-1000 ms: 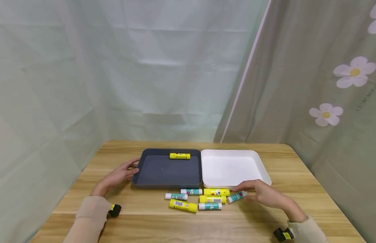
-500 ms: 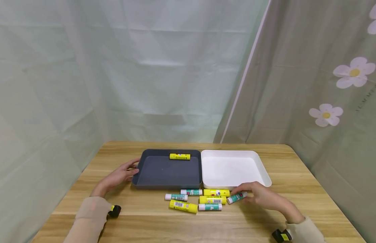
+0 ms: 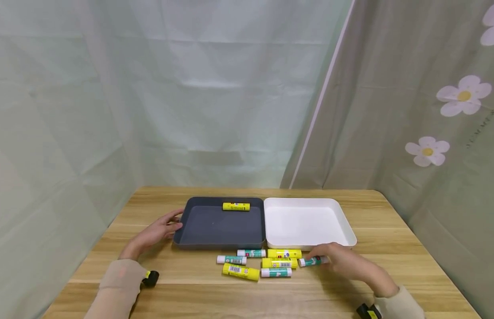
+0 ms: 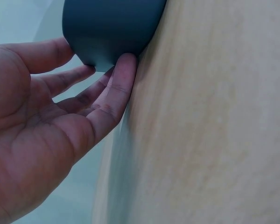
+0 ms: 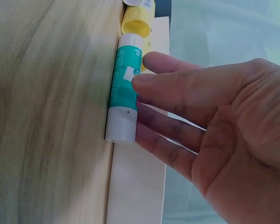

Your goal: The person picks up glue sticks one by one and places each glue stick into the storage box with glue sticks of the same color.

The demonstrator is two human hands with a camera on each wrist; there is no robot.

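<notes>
My left hand (image 3: 161, 228) rests its fingers against the left outer wall of the dark grey tray (image 3: 219, 243); the left wrist view shows fingertips (image 4: 125, 65) low on that wall. My right hand (image 3: 342, 261) pinches a white and teal glue stick (image 3: 310, 261) lying just in front of the white tray (image 3: 310, 246). In the right wrist view the thumb (image 5: 147, 84) is at its label, with other fingers behind it. Left of it lie yellow glue sticks (image 3: 284, 253) and smaller teal ones (image 3: 276, 272) in a loose group. Another yellow glue stick (image 3: 236, 207) lies inside the grey tray.
The two trays stand side by side on the wooden table (image 3: 215, 301). Pale curtains (image 3: 215, 97) hang behind the table and along its sides.
The teal glue stick at my right hand has turned from slanted to nearly level with the tray edge. My right hand has lowered slightly and closed in over it. The left hand stays put.
</notes>
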